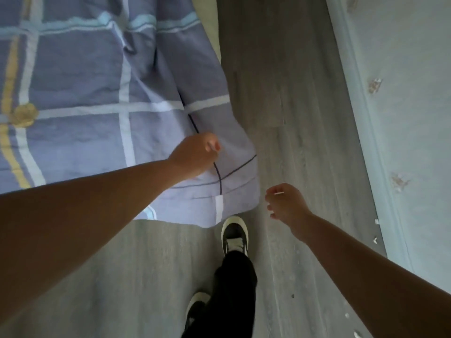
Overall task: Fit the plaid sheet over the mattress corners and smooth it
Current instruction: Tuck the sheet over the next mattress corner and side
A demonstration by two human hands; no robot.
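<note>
A person stands at the bed's near right corner, where the sheet (102, 93) drapes toward the floor (292, 93); the left hand (195, 154), fingers curled, seemingly gripping cloth; the right hand (285, 203) hangs beside, fingers loosely apart, empty, likely ready to tuck.

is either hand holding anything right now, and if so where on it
The left hand is closed over the plaid sheet near its hanging corner, but whether it grips the cloth cannot be told. The right hand hangs loosely curled over the floor, holding nothing.
</note>
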